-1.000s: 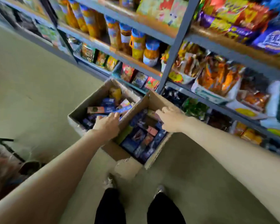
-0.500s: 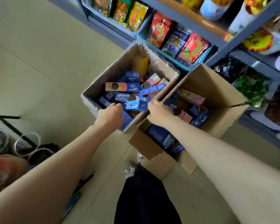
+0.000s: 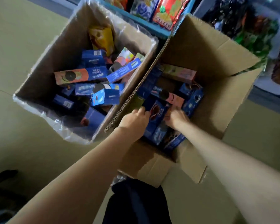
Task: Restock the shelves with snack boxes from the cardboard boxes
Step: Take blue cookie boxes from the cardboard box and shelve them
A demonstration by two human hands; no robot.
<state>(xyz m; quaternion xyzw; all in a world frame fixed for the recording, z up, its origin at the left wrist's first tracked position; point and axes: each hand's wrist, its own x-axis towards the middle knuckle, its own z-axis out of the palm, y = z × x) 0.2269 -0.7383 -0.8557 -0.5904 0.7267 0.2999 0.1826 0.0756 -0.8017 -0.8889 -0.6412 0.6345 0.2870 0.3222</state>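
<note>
Two hands: both yours, both down inside the right cardboard box (image 3: 217, 65).
Left hand (image 3: 134, 120): fingers curled onto the near left edge of a dark blue snack box (image 3: 158, 110) (the one with a round cookie printed on it).
Right hand (image 3: 178, 118): gripping the same box from its right side, fingers tucked under and partly hidden.
Snack box: lying on the heap of other blue boxes in the near part of that carton, held between your two hands.
Left cardboard box (image 3: 44, 65): lined with clear plastic, full of jumbled blue and orange boxes, touching the right carton along one wall.
Shelf (image 3: 144, 26): just behind both cartons, with red and blue snack bags.
</note>
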